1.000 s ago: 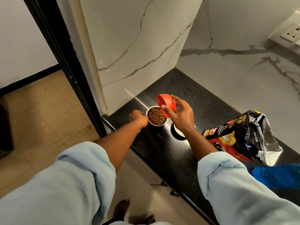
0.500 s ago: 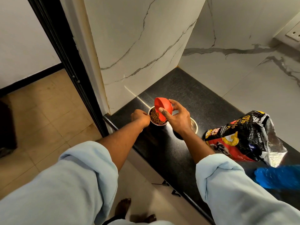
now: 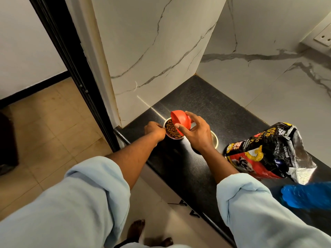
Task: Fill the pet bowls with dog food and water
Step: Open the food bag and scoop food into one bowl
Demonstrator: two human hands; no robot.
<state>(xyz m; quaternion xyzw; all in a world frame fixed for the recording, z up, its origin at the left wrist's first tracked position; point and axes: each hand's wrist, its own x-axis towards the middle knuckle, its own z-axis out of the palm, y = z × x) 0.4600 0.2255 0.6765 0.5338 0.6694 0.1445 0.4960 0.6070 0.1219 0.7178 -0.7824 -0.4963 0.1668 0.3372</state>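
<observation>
Tipping red cup [image 3: 180,122] further over food bowl [image 3: 172,131] – right hand [image 3: 196,134] pinching cup, left hand [image 3: 155,130] gripping rim (second bowl [image 3: 214,139] awaiting water).

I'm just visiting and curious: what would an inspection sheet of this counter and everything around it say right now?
Surface: black speckled counter, set in a corner of white marble-look walls.
Job's things: steel bowl holding brown kibble; red cup tipped over it; second steel bowl mostly hidden behind the right wrist, contents not visible; opened dog food bag lying on the counter.
Clutter: blue object at the right edge, blurred.
Grippers: left hand holds the kibble bowl's rim; right hand grips the red cup.
Cables: nothing seen.
Surroundings: wall socket upper right; beige tiled floor; dark door frame; bare feet below.
</observation>
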